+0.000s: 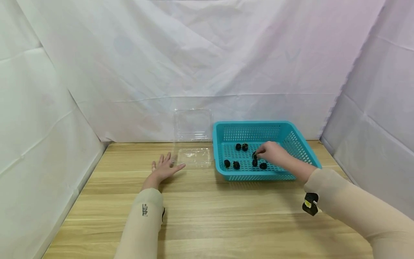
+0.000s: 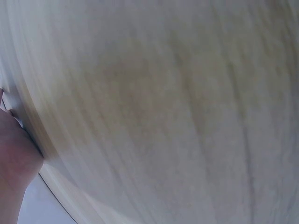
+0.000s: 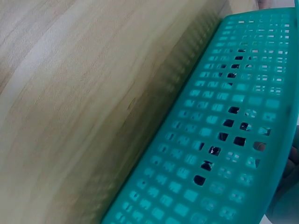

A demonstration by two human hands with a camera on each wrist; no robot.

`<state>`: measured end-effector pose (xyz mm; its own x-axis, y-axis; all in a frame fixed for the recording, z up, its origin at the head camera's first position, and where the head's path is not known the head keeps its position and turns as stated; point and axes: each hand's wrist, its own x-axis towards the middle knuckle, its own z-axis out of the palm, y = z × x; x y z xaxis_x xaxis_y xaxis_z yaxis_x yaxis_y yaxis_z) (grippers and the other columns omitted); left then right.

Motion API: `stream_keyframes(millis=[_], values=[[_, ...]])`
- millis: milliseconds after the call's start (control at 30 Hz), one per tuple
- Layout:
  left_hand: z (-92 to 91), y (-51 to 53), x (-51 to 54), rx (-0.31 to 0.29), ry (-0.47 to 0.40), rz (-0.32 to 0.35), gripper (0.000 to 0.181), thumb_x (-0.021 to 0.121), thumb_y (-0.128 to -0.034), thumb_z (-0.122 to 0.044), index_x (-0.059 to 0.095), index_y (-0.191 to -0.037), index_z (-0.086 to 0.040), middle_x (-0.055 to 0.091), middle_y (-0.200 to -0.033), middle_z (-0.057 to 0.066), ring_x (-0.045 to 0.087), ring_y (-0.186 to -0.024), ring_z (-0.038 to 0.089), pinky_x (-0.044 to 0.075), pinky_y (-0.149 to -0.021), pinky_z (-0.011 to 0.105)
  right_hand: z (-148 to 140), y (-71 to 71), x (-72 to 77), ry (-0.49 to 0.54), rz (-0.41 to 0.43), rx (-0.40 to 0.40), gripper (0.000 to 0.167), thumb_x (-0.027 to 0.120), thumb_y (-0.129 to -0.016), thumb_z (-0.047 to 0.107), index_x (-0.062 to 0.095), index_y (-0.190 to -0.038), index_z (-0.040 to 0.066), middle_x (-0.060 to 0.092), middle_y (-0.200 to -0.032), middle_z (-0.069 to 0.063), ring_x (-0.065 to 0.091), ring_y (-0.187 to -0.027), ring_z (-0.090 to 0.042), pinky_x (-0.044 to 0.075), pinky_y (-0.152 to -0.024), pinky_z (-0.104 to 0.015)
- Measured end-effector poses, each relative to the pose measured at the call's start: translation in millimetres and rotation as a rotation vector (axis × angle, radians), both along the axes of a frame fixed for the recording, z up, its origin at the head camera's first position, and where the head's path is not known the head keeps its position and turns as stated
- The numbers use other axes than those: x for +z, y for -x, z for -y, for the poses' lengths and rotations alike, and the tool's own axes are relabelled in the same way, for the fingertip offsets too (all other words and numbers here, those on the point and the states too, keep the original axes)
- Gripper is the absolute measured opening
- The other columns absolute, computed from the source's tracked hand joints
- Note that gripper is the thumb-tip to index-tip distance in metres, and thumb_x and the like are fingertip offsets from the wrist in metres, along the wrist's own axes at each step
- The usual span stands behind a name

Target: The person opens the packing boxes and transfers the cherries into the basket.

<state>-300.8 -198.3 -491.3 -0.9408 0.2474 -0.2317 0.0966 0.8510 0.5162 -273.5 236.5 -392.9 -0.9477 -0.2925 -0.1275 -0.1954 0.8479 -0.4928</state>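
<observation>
In the head view, a blue-green plastic basket holds several small, dark, round pieces with pale greenish marks; their exact kind is too small to tell. My right hand reaches over the basket's front rim and pinches one dark piece between thumb and fingertips. Left of the basket stands a clear plastic clamshell box, its lid raised at the back. My left hand lies with fingers spread beside the box's left edge; whether it touches the box I cannot tell.
A wood-grain table lies under everything. White cloth hangs behind it and along both sides. The right wrist view shows the basket's slotted wall, with dark pieces visible through its holes.
</observation>
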Motion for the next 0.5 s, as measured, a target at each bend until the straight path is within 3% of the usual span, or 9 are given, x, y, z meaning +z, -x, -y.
stream_keyframes(millis=[67, 200, 500], values=[[0.2, 0.6, -0.7, 0.001, 0.001, -0.002, 0.095, 0.04, -0.0883, -0.076, 0.018, -0.157, -0.014, -0.001, -0.162, 0.015, -0.01, -0.145, 0.039, -0.014, -0.107, 0.066, -0.9, 0.7, -1.0, 0.0, 0.015, -0.008, 0.024, 0.058, -0.096, 0.006, 0.069, -0.114, -0.006, 0.071, -0.101, -0.014, 0.062, -0.071, -0.023, 0.042, -0.056, -0.032], [0.2, 0.6, -0.7, 0.002, -0.005, -0.004, 0.095, 0.04, -0.0881, -0.076, 0.019, -0.157, -0.014, -0.001, -0.162, 0.015, -0.01, -0.146, 0.039, -0.014, -0.107, 0.066, -2.6, 2.4, -5.1, 0.015, 0.038, -0.008, 0.024, 0.058, -0.096, 0.006, 0.069, -0.113, -0.007, 0.072, -0.098, -0.013, 0.06, -0.065, -0.021, 0.045, -0.055, -0.031], [-0.2, -1.0, -2.5, 0.004, -0.035, -0.013, 0.102, 0.037, -0.0843, -0.081, 0.02, -0.156, -0.011, 0.0, -0.162, 0.017, -0.01, -0.146, 0.04, -0.014, -0.107, 0.066, -8.0, 5.8, -14.4, 0.051, 0.087, 0.016, 0.023, 0.057, -0.097, 0.005, 0.069, -0.113, -0.007, 0.072, -0.099, -0.013, 0.066, -0.076, -0.026, 0.054, -0.064, -0.039]])
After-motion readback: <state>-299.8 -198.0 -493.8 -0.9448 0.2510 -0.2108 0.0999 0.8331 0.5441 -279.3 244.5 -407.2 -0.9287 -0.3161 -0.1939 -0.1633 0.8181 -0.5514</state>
